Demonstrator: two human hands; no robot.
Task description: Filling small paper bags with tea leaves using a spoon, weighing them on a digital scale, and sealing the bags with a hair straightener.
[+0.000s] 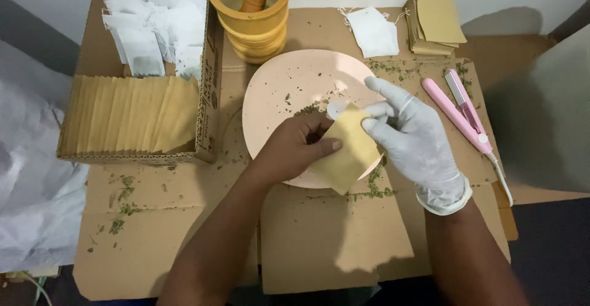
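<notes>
Head view looks straight down on a worktop covered with flattened brown cardboard [319, 238], its near half mostly bare apart from scattered green herb crumbs [123, 198], so there is open room toward the person. The far half is crowded. A round pale pink plate [276, 91] sits in the middle, dusted with herb flakes. Over its near edge both hands meet on a small flat tan paper sachet [347, 149], tilted like a diamond. The bare left hand [295, 149] is curled closed, thumb pinching the sachet's left edge. The right hand [412, 137], in a smooth white glove, pinches the sachet's upper corner with thumb and forefinger, the other fingers spread loosely.

To the left stands an open corrugated cardboard box [206, 97] packed with upright tan sachets and white mesh tea bags [153, 29]. Behind the plate is a yellow wooden mortar [252, 26] with a pestle in it. A loose white tea bag [375, 32] and a stack of tan sachets [433, 26] lie at the far edge. A slim pink sealing clamp [461, 112] lies just right of the gloved hand. Crumpled white plastic sheeting [31, 177] hangs off the left side.
</notes>
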